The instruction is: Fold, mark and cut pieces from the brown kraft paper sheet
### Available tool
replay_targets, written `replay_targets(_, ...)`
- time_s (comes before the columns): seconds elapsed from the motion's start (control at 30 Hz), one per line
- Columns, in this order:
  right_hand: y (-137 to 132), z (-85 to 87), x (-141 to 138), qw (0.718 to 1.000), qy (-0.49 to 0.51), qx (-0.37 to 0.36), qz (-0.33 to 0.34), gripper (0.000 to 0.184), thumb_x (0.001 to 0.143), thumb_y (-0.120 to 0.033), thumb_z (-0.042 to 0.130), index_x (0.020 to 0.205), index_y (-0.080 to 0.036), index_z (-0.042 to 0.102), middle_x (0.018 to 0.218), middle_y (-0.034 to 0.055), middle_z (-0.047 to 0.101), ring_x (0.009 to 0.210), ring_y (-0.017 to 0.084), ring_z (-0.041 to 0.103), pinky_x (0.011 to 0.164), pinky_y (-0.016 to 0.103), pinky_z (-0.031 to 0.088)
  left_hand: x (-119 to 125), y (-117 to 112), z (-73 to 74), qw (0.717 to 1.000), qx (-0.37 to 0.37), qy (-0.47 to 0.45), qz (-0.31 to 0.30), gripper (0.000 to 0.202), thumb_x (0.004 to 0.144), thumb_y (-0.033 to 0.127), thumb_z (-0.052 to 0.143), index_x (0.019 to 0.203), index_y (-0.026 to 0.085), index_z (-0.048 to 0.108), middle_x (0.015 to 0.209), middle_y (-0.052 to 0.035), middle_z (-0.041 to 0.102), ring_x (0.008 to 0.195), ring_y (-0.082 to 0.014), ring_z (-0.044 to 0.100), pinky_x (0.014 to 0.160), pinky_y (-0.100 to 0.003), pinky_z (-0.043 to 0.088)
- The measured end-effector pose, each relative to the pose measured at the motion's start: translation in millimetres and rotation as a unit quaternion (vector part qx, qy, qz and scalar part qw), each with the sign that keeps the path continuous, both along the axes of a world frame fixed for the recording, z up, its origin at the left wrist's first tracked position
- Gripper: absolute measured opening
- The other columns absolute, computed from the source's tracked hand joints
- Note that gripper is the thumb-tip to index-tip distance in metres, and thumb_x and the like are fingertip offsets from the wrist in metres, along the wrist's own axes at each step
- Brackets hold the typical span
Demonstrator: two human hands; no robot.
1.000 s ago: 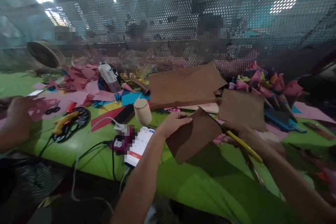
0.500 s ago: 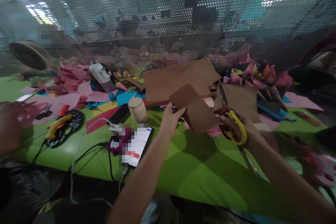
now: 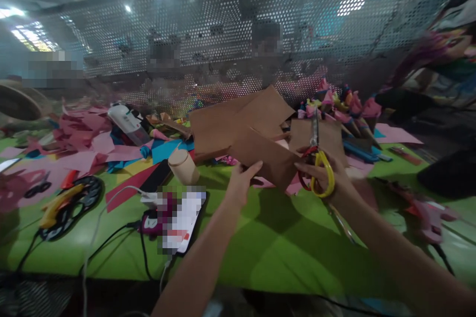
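Observation:
My left hand [image 3: 241,183] pinches the lower left edge of a folded-looking brown paper piece [image 3: 267,158], its thumb lying on top. The paper is held tilted above the green table. Scissors [image 3: 323,174] with yellow and red handles hang in my right hand [image 3: 336,171], their blades pointing up and away. Fingertips of that hand touch or come very close to the paper's right edge; which of the two I cannot tell. Behind lie a large brown paper sheet [image 3: 226,129] and a smaller brown sheet [image 3: 329,133].
A wooden cup-like cylinder [image 3: 183,167], a charging phone [image 3: 191,223] and a purple power adapter [image 3: 150,225] sit left. Further left are a yellow glue gun [image 3: 61,203] and pink paper scraps [image 3: 84,131]. Paper flowers [image 3: 357,104] and a pink glue gun [image 3: 427,220] stand right.
My view has swung right, so the table things appear further left. The brown paper has tilted differently and the scissor blades point more upright. Another person's hand at far left has left view.

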State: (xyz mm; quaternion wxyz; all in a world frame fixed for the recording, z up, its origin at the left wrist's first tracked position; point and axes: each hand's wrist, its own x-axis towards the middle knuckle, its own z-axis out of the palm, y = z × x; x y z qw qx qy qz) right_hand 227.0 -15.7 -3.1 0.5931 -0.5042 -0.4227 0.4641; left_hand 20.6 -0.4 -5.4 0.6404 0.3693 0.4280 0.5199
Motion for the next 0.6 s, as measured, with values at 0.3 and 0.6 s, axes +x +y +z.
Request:
replay_targets(0.3,-4.7,11.2,-1.3,1.0,0.005,0.002,0.01,0.047,0.057,-0.035,0.092,0.097,-0.026,0.067,0.073,-0.0053,0.059,0.062,0.012,0.05,0.058,0.026,0.04,8.4,-6.0,-7.3,0.994,0.031,0.077,-0.067,0.04,0.057,0.042,0.09,0.081,0.014,0.075,0.082,-0.0103,0.076,0.064,-0.0176,0.065,0.057,-0.028,0.048)
replay_targets(0.6,-5.8,15.5,-3.6,0.999,0.002,-0.009,0.039,0.057,0.054,-0.051,0.093,0.095,-0.026,0.064,0.07,-0.0039,0.056,0.061,0.014,0.054,0.055,0.027,0.047,2.6,-2.6,-0.7,0.998,0.031,0.055,0.025,0.038,0.058,0.048,0.087,0.057,0.014,0.069,0.057,-0.0049,0.066,0.053,-0.0146,0.059,0.055,-0.027,0.047)
